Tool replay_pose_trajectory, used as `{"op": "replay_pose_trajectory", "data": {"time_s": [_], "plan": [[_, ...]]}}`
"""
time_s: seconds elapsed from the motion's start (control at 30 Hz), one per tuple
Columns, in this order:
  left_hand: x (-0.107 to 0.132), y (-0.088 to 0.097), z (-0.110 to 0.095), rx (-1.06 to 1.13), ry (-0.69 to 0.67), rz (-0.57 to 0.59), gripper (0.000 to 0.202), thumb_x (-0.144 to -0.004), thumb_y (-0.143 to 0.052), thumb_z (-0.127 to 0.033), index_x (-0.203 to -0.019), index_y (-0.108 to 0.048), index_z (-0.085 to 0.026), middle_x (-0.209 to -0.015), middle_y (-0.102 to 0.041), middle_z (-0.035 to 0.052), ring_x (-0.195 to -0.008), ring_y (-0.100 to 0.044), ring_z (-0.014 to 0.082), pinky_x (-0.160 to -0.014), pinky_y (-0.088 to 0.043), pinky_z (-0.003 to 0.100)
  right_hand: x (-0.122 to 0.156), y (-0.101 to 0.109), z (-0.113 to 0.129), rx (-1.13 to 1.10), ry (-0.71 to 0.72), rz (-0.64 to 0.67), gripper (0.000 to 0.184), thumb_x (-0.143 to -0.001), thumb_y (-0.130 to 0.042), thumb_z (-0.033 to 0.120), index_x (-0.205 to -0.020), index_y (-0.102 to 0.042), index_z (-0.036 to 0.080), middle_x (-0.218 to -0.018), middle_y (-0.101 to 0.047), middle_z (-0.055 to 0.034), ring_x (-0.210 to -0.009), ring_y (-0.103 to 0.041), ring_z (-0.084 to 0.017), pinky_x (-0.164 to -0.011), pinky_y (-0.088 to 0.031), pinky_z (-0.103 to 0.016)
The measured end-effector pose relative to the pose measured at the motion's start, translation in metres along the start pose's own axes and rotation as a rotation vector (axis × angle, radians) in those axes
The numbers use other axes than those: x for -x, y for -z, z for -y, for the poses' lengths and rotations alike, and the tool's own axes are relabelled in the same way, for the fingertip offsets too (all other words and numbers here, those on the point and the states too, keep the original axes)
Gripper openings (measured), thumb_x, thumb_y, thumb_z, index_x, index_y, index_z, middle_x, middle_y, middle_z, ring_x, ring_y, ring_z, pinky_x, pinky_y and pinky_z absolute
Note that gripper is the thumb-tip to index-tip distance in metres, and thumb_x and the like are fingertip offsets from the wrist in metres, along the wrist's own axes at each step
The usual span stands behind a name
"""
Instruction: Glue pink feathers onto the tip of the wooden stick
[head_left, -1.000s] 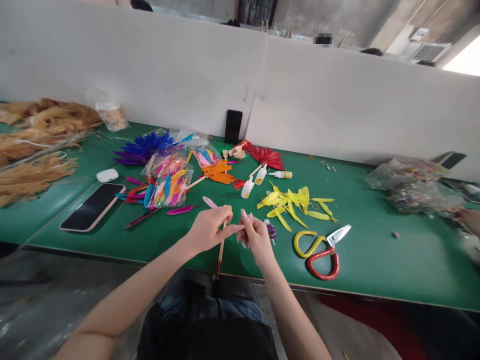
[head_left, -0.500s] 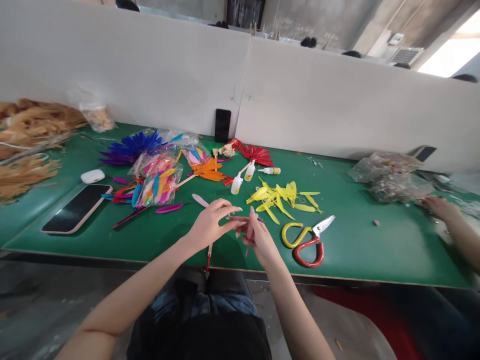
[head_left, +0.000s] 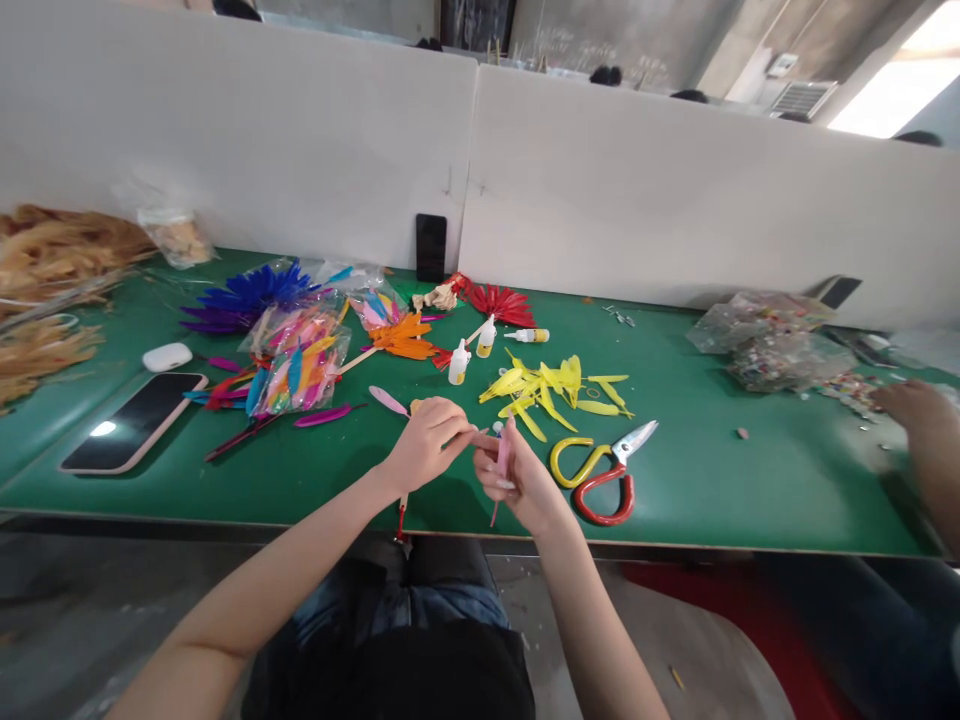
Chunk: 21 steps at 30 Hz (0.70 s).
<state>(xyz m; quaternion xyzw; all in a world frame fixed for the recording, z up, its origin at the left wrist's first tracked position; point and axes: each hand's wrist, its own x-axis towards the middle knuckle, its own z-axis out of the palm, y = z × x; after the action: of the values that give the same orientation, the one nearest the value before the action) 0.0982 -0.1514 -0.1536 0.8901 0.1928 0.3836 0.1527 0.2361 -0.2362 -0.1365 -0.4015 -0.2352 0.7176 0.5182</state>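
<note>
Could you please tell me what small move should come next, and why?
Perhaps bring the pink feather held in the right hand toward the wooden stick beneath the left hand, since the orange feathers nearby fan out from a similar pale stick.

On the table (head_left: 750, 500), scissors (head_left: 622, 452) right of the hands (head_left: 426, 445), phone (head_left: 139, 422) left, bottles (head_left: 458, 366) behind

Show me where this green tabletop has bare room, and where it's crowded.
Widest: between the scissors and plastic bags, bar one pinkish piece. Narrower: the front strip between the pink-edged phone and left hand. Crowded: behind that strip, with blue feathers and feather packets.
</note>
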Motion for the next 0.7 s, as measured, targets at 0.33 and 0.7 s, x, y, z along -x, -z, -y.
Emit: {"op": "replay_pose_trajectory", "data": {"time_s": [0.33, 0.7], "plan": [[-0.024, 0.011, 0.003, 0.171, 0.313, 0.016, 0.034, -0.091, -0.044, -0.03, -0.059, -0.046, -0.018, -0.062, -0.043, -0.0023, -0.059, -0.047, 0.0108, -0.061, -0.039, 0.024, 0.004, 0.024, 0.011, 0.332, 0.269, -0.298, 0.043, -0.067, -0.068, 0.047, -0.094, -0.068, 0.014, -0.061, -0.059, 0.001, -0.048, -0.046, -0.006, -0.037, -0.02, -0.018], [-0.02, -0.021, -0.005, 0.043, 0.213, 0.353, 0.022, -0.085, -0.054, -0.029, -0.066, -0.055, -0.017, -0.068, -0.053, 0.0001, -0.068, -0.054, 0.0153, -0.059, -0.039, 0.026, -0.007, 0.044, 0.009, 0.358, 0.317, -0.43, 0.045, -0.069, -0.061, 0.056, -0.091, -0.066, 0.018, -0.083, -0.072, -0.0078, -0.077, -0.068, -0.021, -0.062, -0.053, -0.03]]}}
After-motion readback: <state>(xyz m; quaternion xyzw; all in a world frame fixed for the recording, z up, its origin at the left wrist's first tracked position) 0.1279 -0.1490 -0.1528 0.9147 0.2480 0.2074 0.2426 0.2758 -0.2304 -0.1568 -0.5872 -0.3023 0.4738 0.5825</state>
